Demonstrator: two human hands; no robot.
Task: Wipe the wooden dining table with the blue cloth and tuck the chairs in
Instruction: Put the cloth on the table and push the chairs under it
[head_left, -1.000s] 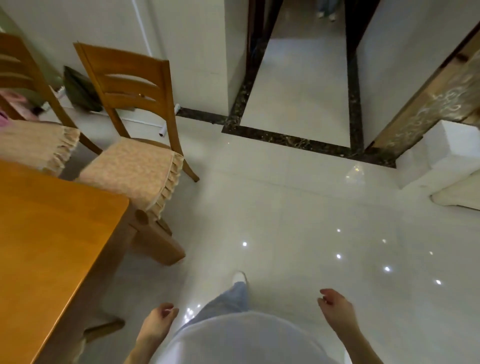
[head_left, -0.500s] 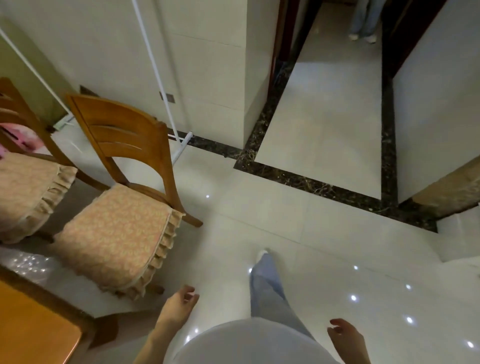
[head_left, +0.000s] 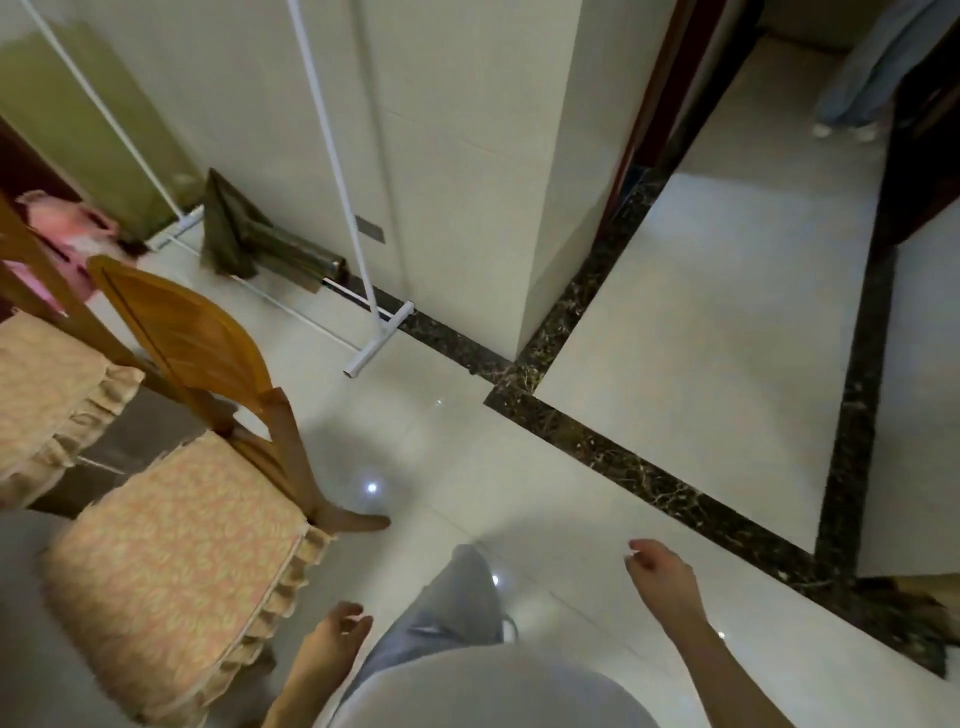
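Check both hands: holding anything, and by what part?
Nothing held. The left hand hangs open beside the chair, not touching it; the right hand is open over the floor. No cloth in view.

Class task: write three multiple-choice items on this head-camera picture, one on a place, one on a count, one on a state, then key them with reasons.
1. The white metal rack stands: A against the wall; B in the doorway; C on a chair.
2. Cushioned wooden chairs in view: A one; B two; C four.
3. The left hand and right hand are: A holding a cloth; B gripping a chair; C empty.

Key: A, its foot rests by the tiled wall; B, two frilled seats show at left; C, both palms hang open over the floor.
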